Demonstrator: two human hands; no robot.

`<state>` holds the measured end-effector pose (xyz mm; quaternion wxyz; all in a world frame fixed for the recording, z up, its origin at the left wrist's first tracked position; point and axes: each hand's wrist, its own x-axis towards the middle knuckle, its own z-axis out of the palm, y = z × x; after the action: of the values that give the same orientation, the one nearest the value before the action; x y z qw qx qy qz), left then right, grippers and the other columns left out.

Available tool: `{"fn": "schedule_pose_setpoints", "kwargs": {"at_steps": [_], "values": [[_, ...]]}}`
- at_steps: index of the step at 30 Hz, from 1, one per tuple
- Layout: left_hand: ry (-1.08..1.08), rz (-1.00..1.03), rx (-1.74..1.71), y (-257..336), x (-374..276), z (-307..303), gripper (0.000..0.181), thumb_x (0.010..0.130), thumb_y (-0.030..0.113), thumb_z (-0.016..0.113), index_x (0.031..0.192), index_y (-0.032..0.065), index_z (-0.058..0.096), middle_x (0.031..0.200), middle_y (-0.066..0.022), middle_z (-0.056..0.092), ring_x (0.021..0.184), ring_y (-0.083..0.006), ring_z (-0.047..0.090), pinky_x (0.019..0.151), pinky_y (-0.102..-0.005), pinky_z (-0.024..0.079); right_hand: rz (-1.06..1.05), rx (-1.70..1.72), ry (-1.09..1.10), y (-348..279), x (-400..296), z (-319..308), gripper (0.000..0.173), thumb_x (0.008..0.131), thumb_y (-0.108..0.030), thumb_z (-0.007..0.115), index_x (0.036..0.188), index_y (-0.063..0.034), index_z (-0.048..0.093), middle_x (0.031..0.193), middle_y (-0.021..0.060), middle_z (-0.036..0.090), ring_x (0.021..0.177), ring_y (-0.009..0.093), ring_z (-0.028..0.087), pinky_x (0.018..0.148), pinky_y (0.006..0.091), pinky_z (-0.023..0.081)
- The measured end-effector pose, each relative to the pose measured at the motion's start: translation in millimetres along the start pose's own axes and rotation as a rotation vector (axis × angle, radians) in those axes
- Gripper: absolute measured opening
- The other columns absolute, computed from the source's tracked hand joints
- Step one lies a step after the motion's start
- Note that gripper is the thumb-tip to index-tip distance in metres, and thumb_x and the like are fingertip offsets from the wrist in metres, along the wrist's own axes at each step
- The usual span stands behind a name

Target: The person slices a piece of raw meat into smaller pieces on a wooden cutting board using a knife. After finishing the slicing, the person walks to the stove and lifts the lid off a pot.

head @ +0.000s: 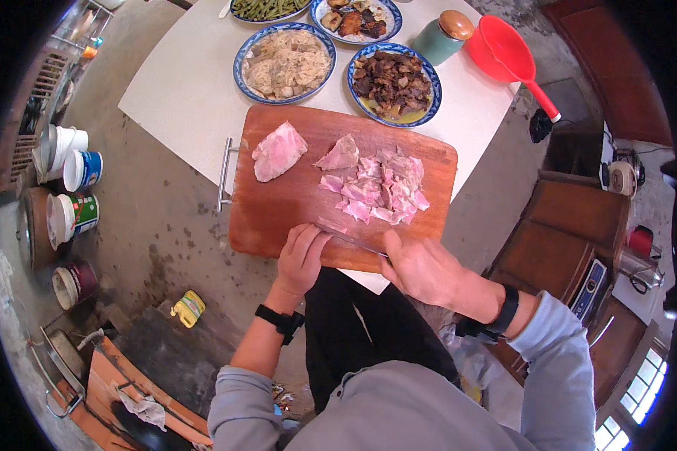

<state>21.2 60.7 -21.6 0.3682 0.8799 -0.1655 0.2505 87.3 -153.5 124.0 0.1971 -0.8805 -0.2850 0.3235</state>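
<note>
My right hand (423,268) grips a kitchen knife by its handle, near the board's front edge. The knife blade (350,239) points left across the wooden cutting board (282,208). My left hand (302,256) rests with curled fingers at the tip end of the blade; whatever may be under them is hidden. A thin meat slice (332,224) lies along the blade's far side. Beyond it, toward the board's right, is a pile of sliced pink meat (386,189), with a larger meat piece (339,153) beside it. One thick meat chunk (280,152) sits at the back left.
Behind the board stand plates of shredded food (285,65), dark chopped meat (394,87), browned pieces (355,22) and green beans (271,7). A green jar (440,42) and a red plastic ladle (499,51) occupy the white table's (175,96) right. Buckets (82,169) line the left.
</note>
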Motion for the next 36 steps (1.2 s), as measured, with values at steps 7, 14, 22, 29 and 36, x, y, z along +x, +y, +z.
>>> {"fn": "schedule_pose_setpoints", "kwargs": {"at_steps": [7, 14, 22, 29, 36], "values": [[-0.067, -0.035, -0.047, -1, 0, -3, 0.027, 0.072, -0.005, 0.066, 0.098, -0.0044, 0.068, 0.11, -0.0142, 0.062, 0.098, -0.0335, 0.06, 0.085, -0.0388, 0.053, 0.035, 0.028, -0.038, 4, 6, 10, 0.026, 0.092, -0.018, 0.056, 0.098, 0.0029, 0.042, 0.07, 0.025, 0.06, 0.068, 0.046, 0.061, 0.06, 0.0518, 0.05], [-0.063, -0.022, 0.006, -1, 5, -5, 0.029, 0.069, -0.007, 0.064, 0.097, -0.0042, 0.067, 0.107, -0.0154, 0.061, 0.094, -0.036, 0.06, 0.083, -0.0406, 0.053, -0.047, 0.071, 0.117, 9, 52, 56, 0.027, 0.092, -0.019, 0.054, 0.096, 0.0058, 0.044, 0.07, 0.0288, 0.061, 0.067, 0.047, 0.063, 0.063, 0.0533, 0.052], [-0.016, -0.008, -0.039, -2, -1, 0, 0.027, 0.07, -0.009, 0.066, 0.096, -0.0019, 0.065, 0.103, -0.0158, 0.06, 0.092, -0.0371, 0.059, 0.079, -0.0417, 0.053, -0.024, 0.114, 0.18, 20, 15, 67, 0.026, 0.092, -0.019, 0.055, 0.096, 0.0047, 0.045, 0.069, 0.0284, 0.061, 0.067, 0.048, 0.063, 0.062, 0.0534, 0.052], [-0.083, -0.036, -0.03, -4, -3, -2, 0.023, 0.074, -0.005, 0.066, 0.097, -0.0004, 0.066, 0.105, -0.0133, 0.059, 0.095, -0.0341, 0.059, 0.082, -0.0406, 0.052, 0.01, 0.141, 0.221, 20, 40, 57, 0.024, 0.092, -0.017, 0.055, 0.094, 0.0045, 0.045, 0.07, 0.029, 0.061, 0.067, 0.047, 0.062, 0.061, 0.0528, 0.051], [-0.063, 0.011, 0.059, -8, -12, 5, 0.03, 0.072, -0.003, 0.066, 0.102, -0.0015, 0.069, 0.111, -0.0135, 0.06, 0.101, -0.0332, 0.059, 0.086, -0.0378, 0.053, -0.003, 0.065, 0.164, 4, -5, 17, 0.022, 0.092, -0.014, 0.056, 0.097, 0.0026, 0.042, 0.068, 0.0273, 0.058, 0.064, 0.047, 0.06, 0.057, 0.0522, 0.048]]}}
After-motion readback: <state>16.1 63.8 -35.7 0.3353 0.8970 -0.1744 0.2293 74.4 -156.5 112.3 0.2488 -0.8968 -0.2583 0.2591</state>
